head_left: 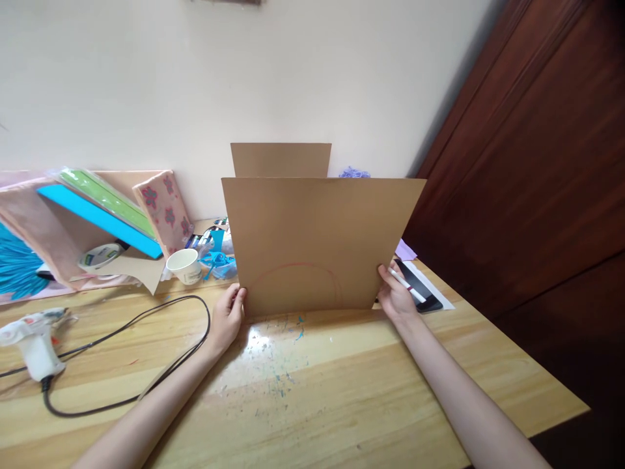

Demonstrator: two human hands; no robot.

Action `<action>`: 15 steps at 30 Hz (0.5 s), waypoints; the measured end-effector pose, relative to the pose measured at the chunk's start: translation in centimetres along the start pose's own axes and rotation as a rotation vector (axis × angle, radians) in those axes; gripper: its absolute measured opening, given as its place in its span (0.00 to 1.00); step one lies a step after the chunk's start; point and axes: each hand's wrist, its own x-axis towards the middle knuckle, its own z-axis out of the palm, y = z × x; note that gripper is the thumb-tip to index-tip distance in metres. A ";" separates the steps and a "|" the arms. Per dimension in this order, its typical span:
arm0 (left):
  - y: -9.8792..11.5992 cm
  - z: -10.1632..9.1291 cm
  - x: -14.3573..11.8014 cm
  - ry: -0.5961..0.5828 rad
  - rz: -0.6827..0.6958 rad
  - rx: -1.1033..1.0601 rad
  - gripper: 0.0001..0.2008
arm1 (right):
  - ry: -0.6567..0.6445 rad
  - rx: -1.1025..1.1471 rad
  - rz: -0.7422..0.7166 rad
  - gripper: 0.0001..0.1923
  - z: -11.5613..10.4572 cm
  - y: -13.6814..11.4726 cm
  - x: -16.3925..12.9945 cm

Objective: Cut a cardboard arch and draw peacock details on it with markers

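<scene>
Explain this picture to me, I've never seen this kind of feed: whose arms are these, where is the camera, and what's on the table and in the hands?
There is no machine: these are a person's bare arms, filmed by a camera worn on their head, looking forward and down. The left hand and right hand grip the lower corners of a cardboard sheet, stood upright on the wooden table; a faint red arc is drawn on it. The right hand also holds a white pen. On the left lie a glue gun with its black cord, a paper cup, a tape roll and craft sheets against the wall.
</scene>
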 end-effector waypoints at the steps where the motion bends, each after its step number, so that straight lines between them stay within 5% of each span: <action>1: 0.0 0.0 0.0 0.000 -0.006 -0.001 0.13 | 0.003 0.004 0.000 0.12 0.0 0.1 0.0; 15: 0.6 -0.4 -0.4 -0.088 -0.121 -0.154 0.17 | 0.005 -0.168 0.052 0.13 1.0 -1.3 -0.3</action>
